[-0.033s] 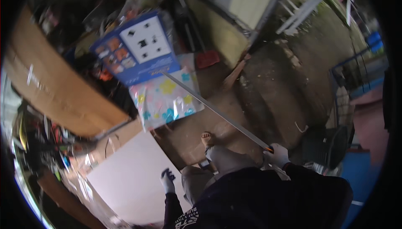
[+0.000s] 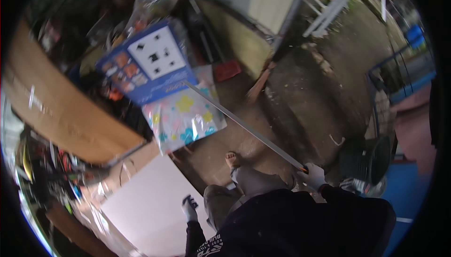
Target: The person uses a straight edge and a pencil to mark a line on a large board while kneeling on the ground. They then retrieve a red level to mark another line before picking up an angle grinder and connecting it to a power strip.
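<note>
My right hand [image 2: 314, 177], in a pale glove, is closed round the orange and black end of a long, straight grey blade-like strip [image 2: 253, 132]. The strip slants away to the upper left. Its far tip overlaps the lower edge of a blue printed box [image 2: 145, 64]; I cannot tell whether they touch. Over the white board [image 2: 145, 205] hangs my left hand [image 2: 190, 206], in a pale glove with dark fingertips. Its fingers are loosely bent and a little apart, and I see nothing in them. A flower-patterned plastic-covered package [image 2: 183, 120] lies below the box.
A tall brown panel [image 2: 66, 102] leans at the left beside piled clutter. A red dustpan [image 2: 227, 70] and a broom [image 2: 260, 83] stand ahead by the wall. At my right are a dark bin [image 2: 366, 160] and a blue surface [image 2: 399, 191].
The whole view has shifted slightly, with the box and package now a little lower and further left. My right hand still grips the strip, and my left hand stays over the board.
</note>
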The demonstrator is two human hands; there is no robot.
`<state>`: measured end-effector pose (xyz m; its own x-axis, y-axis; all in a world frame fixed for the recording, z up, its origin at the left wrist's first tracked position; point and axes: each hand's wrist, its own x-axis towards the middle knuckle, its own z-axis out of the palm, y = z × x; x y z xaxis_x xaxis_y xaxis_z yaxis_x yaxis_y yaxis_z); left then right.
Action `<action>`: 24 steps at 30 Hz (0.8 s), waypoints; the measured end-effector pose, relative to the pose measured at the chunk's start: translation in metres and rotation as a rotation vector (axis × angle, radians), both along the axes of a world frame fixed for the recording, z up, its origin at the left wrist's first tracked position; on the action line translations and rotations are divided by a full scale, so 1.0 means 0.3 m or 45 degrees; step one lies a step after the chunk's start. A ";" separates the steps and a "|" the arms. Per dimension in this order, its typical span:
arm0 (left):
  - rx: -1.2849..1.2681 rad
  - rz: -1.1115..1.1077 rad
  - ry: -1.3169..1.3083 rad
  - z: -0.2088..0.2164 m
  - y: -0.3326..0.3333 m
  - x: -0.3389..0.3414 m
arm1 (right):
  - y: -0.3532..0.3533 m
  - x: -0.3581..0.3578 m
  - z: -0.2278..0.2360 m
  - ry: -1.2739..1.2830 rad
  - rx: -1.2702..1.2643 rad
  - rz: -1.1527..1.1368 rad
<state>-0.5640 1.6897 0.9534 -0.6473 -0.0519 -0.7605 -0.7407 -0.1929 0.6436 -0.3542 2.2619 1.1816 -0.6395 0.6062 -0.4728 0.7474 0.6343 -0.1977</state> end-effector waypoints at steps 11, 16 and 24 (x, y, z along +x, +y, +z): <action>-0.247 -0.772 -0.439 0.013 0.187 -0.534 | -0.441 0.470 0.117 0.018 0.027 -1.062; -0.090 -1.048 -0.256 -0.005 0.371 -0.933 | -0.718 0.435 0.038 -0.035 0.142 -1.334; 0.032 -1.256 0.098 0.116 0.751 -1.384 | -0.729 0.250 -0.027 0.084 0.354 -1.723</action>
